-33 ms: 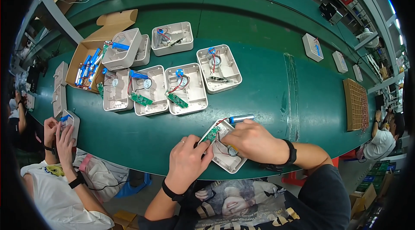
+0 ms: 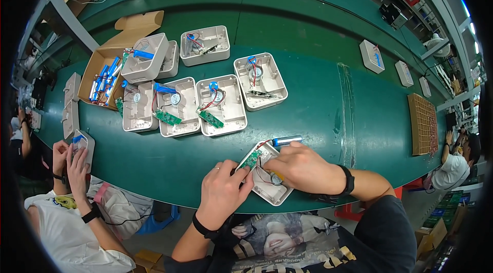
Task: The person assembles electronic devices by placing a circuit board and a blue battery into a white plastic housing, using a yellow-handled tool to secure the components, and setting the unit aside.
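A white plastic housing [image 2: 268,195] sits tilted at the near edge of the bench in front of me. My left hand [image 2: 222,191] is closed at its left side, thumb and fingertips pinching the lower end of a green circuit board [image 2: 251,160]. Over the housing's right side is my right hand [image 2: 303,169], fingers closed and pointing down into it. Something yellowish shows under those fingers, mostly hidden. Below them lies a small round speaker [image 2: 276,179] with thin wires. Red and black wires run from the board to a blue cylindrical battery [image 2: 287,140] lying beyond the housing.
Several white housings [image 2: 222,106] with boards, wires and batteries stand farther left. Behind them is a cardboard box [image 2: 105,78] of blue batteries. A divided brown tray [image 2: 423,124] lies far right. At left, a co-worker's hands [image 2: 77,168] work on another housing.
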Motion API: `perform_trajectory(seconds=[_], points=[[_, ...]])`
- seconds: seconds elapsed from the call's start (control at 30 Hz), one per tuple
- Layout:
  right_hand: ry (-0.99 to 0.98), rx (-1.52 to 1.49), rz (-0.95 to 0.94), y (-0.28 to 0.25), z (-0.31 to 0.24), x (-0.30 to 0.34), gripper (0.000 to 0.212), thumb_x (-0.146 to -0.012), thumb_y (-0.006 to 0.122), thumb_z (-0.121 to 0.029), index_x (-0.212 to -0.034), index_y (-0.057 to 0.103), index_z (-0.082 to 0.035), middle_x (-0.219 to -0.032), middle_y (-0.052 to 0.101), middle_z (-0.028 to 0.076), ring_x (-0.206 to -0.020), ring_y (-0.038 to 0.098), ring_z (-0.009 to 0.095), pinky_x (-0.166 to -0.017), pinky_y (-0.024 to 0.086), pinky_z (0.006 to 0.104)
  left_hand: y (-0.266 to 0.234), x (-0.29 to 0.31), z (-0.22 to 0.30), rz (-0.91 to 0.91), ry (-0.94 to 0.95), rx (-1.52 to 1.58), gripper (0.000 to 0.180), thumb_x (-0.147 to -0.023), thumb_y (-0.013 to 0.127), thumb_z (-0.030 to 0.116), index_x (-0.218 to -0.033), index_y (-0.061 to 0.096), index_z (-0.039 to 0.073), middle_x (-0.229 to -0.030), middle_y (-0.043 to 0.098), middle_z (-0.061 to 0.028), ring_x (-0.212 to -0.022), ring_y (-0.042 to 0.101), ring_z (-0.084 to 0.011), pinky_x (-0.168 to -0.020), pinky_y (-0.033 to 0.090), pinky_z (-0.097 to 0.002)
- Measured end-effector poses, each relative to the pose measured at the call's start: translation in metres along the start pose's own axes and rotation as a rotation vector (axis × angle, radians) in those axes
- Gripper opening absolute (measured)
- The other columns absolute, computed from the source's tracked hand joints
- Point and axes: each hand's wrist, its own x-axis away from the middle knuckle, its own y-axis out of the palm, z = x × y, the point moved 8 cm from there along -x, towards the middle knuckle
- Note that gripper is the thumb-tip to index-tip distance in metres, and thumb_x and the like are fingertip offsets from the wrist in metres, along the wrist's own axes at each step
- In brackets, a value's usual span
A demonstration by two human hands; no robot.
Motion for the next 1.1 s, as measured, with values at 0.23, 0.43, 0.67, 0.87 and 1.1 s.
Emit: perform_trajectory(seconds=[0.23, 0.43, 0.67, 0.87, 1.1], points=[[-0.114, 0.123, -0.052, -0.001, -0.013, 0.013, 0.032, -0.087, 0.074, -0.008, -0.118, 0.067, -0.009, -0.121, 0.076, 0.000, -0.114, 0.064, 0.022, -0.092, 0.044, 0.0387, 0.001, 0.001, -0.002, -0.001, 0.003, 0.001, 0.010, -0.085, 0.084, 0.010, -0.094, 0.080, 0.007, -0.090, 0.064, -0.0075, -0.076, 0.068, -0.0277, -0.066, 0.056, -0.0403], [-0.167, -0.065, 0.123, -0.018, 0.010, 0.030, 0.029, -0.089, 0.074, -0.008, -0.117, 0.070, -0.009, -0.129, 0.073, 0.005, -0.116, 0.064, 0.024, -0.094, 0.046, 0.0398, -0.002, 0.003, -0.003, 0.005, 0.001, 0.008, 0.010, -0.085, 0.084, 0.011, -0.094, 0.080, 0.007, -0.090, 0.065, -0.0071, -0.076, 0.068, -0.0274, -0.066, 0.056, -0.0405], [0.058, -0.035, 0.123, -0.030, 0.063, 0.013, 0.036, -0.089, 0.078, -0.008, -0.125, 0.075, -0.008, -0.121, 0.073, 0.010, -0.108, 0.068, 0.030, -0.095, 0.051, 0.0416, 0.000, 0.003, -0.002, 0.032, 0.046, -0.029, 0.010, -0.086, 0.085, 0.015, -0.092, 0.079, 0.009, -0.088, 0.062, -0.0050, -0.073, 0.066, -0.0247, -0.063, 0.055, -0.0386], [0.176, -0.170, 0.018, -0.025, 0.072, 0.000, 0.044, -0.088, 0.078, -0.009, -0.132, 0.073, -0.008, -0.104, 0.072, 0.013, -0.095, 0.070, 0.031, -0.086, 0.057, 0.0413, 0.001, 0.002, -0.002, 0.041, 0.038, -0.032, 0.009, -0.086, 0.085, 0.015, -0.091, 0.079, 0.009, -0.088, 0.062, -0.0048, -0.072, 0.066, -0.0246, -0.064, 0.055, -0.0388], [0.332, -0.510, -0.028, -0.028, 0.036, 0.011, 0.045, -0.087, 0.082, -0.008, -0.131, 0.073, -0.005, -0.097, 0.068, 0.013, -0.087, 0.071, 0.029, -0.077, 0.058, 0.0391, -0.001, 0.005, -0.005, 0.052, 0.031, -0.021, 0.009, -0.086, 0.085, 0.016, -0.091, 0.080, 0.010, -0.086, 0.062, -0.0043, -0.071, 0.065, -0.0240, -0.064, 0.055, -0.0381]])
